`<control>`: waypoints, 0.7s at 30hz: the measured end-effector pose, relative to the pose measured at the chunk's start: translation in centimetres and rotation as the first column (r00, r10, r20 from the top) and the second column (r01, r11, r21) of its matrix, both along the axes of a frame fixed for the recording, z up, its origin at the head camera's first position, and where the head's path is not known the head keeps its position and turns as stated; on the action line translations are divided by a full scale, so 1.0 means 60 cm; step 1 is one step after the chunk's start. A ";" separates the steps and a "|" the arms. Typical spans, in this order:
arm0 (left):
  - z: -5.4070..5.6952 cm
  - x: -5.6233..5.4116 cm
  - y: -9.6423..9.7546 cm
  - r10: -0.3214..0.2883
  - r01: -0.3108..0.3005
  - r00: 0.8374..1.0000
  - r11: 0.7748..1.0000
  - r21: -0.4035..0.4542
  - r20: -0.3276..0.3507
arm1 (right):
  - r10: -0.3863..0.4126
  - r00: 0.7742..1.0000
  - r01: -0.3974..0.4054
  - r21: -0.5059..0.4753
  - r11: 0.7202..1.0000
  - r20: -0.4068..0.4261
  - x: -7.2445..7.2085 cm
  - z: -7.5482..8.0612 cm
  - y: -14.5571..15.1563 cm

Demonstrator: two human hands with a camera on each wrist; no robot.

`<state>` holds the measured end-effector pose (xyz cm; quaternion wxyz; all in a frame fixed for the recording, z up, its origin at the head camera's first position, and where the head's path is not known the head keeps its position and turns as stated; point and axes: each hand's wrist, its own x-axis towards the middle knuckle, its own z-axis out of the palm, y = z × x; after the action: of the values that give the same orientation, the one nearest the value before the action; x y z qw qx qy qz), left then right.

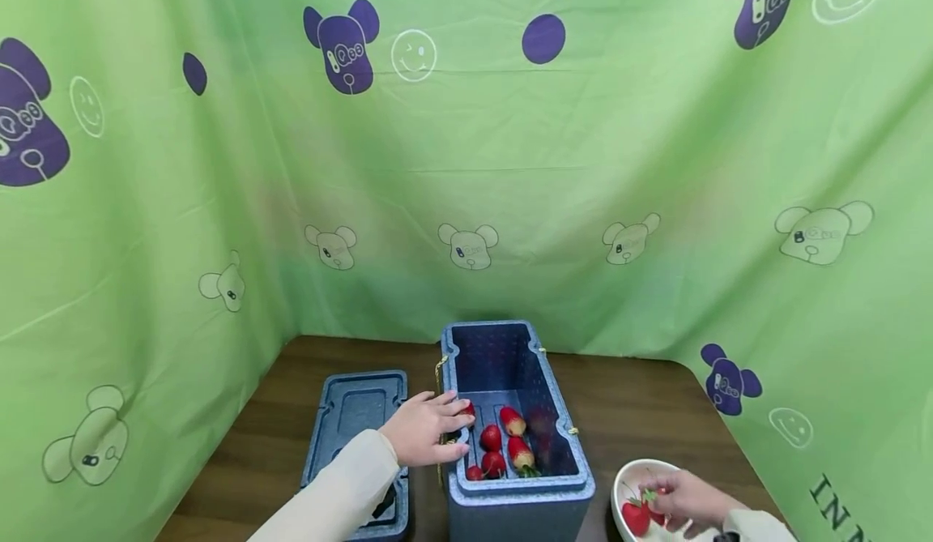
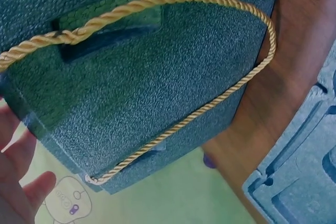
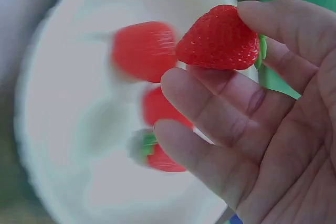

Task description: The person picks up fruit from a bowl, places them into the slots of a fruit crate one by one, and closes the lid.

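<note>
Between its thumb and fingers my right hand (image 1: 688, 500) pinches a red strawberry (image 3: 223, 40) with a green leaf cap. It is over a white bowl (image 3: 58, 124), where more strawberries (image 3: 144, 51) lie, blurred in the right wrist view. My left hand (image 1: 428, 428) rests on the left rim of a blue foam box (image 1: 517, 518), fingers stretched over the edge. Inside the box lie several strawberries (image 1: 492, 437), some red and some pale toward the leafy end. One near the left fingertips is partly hidden. The left wrist view shows the box's side with a yellow rope (image 2: 194, 114).
A blue foam lid (image 1: 360, 400) lies left of the box on the brown wooden table (image 1: 627, 404). Green printed cloth (image 1: 510, 145) hangs behind and along both sides. The box stands between the lid and the bowl.
</note>
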<state>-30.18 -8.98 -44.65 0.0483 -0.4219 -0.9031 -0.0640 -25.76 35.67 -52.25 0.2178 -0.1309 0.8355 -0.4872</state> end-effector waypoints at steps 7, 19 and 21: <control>0.011 -0.002 -0.007 -0.015 0.015 0.999 1.000 -0.008 0.050 | -0.048 0.999 0.047 0.054 0.997 0.010 -0.033 0.067 -0.007; 0.005 -0.004 -0.003 -0.003 0.004 0.999 1.000 -0.030 0.045 | -0.013 0.998 0.017 0.063 0.998 -0.068 -0.078 0.141 -0.031; 0.002 -0.005 -0.004 0.000 0.002 0.999 1.000 -0.029 0.044 | -0.007 0.997 0.011 0.044 0.999 -0.081 -0.086 0.152 -0.041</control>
<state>-30.45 -9.20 -44.55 0.0225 -0.4215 -0.9046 -0.0602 -30.91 33.22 -43.15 0.1844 -0.1421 0.8547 -0.4639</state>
